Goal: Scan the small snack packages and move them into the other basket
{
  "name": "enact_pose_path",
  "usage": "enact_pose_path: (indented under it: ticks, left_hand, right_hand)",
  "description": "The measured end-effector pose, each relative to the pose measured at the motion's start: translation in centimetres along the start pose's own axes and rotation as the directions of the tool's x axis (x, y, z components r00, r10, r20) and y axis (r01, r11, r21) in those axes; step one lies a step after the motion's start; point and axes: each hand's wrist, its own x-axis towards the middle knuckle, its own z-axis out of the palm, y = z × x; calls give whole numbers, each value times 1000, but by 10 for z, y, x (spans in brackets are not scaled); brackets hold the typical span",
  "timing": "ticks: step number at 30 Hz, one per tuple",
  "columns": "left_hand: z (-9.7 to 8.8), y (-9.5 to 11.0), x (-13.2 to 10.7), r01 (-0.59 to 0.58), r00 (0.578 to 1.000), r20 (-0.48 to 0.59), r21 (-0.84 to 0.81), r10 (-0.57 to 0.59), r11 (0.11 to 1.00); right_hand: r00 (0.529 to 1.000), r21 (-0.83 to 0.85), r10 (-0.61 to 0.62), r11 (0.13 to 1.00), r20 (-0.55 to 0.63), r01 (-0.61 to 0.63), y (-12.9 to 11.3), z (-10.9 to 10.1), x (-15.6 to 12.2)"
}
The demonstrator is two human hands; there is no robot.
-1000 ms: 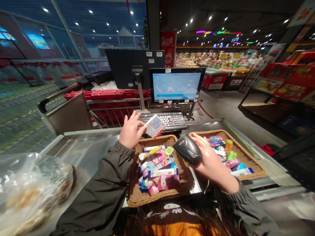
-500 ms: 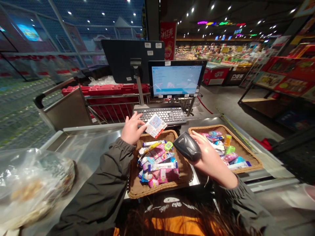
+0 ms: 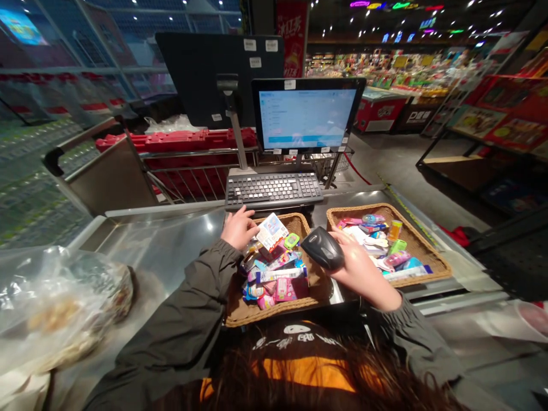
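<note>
"So, what's the big picture around this checkout?"

"Well, a steel checkout counter [image 3: 171,234] fills the lower middle of the frame. Red display racks [image 3: 499,128] line the right edge, and a metal shopping cart [image 3: 109,174] stands at the left, behind the counter."

"And on the counter?"

"A monitor [image 3: 306,114] and a keyboard [image 3: 273,191] sit at the far side. Two wicker baskets sit side by side below them, with only a narrow gap between. The left basket [image 3: 274,315] almost meets the keyboard at its back rim, and the right basket [image 3: 428,271] lies near the counter's right edge. A plastic bag of food [image 3: 55,311] sits at lower left, with a wide stretch of steel between it and the left basket."

"What about the hands?"

"The right hand [image 3: 359,271] is clenched around a black handheld barcode scanner [image 3: 322,248], which hangs over the gap, just above the left basket's right rim. The left hand [image 3: 238,228] is at that basket's back-left corner, its fingers [image 3: 250,220] at the edge of a printed card [image 3: 273,231]."

"Is it gripping the card?"

"I can't tell. The card tilts above the heap of small packets [image 3: 274,279], near the back rim, but a grip doesn't show."
</note>
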Motion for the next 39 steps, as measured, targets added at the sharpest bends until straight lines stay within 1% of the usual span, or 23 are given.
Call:
enact_pose_path:
  ticks: [3,8,12,15,18,20,22,24,27,30,32,35,37,39]
  left_hand:
    - [15,0,-2,6,995,100,11,-8,1000]
    - [34,5,-8,-14,976,217,-2,14,1000]
    - [48,15,-11,-52,943,329,-15,54,999]
    - [62,27,-14,-93,916,391,-15,91,996]
    - [77,42,-18,-118,900,421,-17,114,993]
    - [84,51,-21,-157,892,427,-11,147,988]
    - [86,58,-24,-213,885,426,13,187,977]
    - [83,65,-23,-257,889,403,49,216,965]
    - [73,75,-18,-305,895,362,69,261,950]
    - [66,90,-6,-378,873,350,48,339,925]
    - [67,104,5,-423,853,347,23,390,906]
    - [78,132,23,-488,820,340,-7,461,873]
    - [92,155,37,-542,793,324,-11,516,840]
    - [111,180,51,-604,755,320,1,572,797]
  right_hand:
    - [999,2,18,1000,28,-18,2,1,-3]
    - [998,20,61,998,24,-61,4,2,-8]
    - [996,32,85,996,26,-86,4,1,-11]
    - [993,32,107,994,59,-109,5,0,-12]
    - [982,7,137,990,132,-139,7,-1,-15]
    - [968,-34,159,987,194,-155,10,-2,-18]
    - [956,-56,173,985,237,-164,12,-4,-21]
    - [953,-35,179,984,246,-176,13,-7,-24]
    - [957,17,189,980,218,-198,15,-14,-29]
    - [962,5,233,972,142,-237,23,-23,-37]
    - [960,-12,271,963,74,-271,33,-32,-44]
    - [945,-18,324,946,-44,-325,50,-48,-58]
    - [916,-26,376,923,-142,-383,62,-61,-69]
    - [882,-44,410,901,-233,-431,74,-73,-80]
